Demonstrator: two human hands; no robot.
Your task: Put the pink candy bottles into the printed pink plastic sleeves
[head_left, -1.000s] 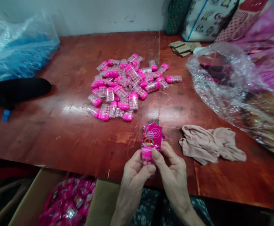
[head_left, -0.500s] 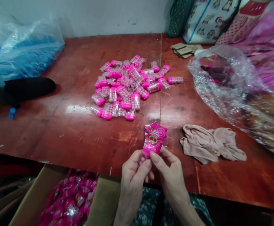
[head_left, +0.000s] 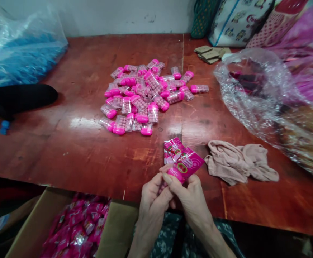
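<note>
While both hands pinch the pink sachet (head_left: 184,165) just nearer the body than the heap of pink-capped capsules (head_left: 145,96), a steady thumb grip would likely stop it creasing. Left hand (head_left: 152,199) and right hand (head_left: 190,195) have fingers clamped on its lower end. It is glossy, printed, tilted rightward.

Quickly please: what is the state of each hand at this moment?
Left hand: closed, fingers pinch the small container of pink balls.
Right hand: closed, it holds the pink wrapper over that container.
</note>
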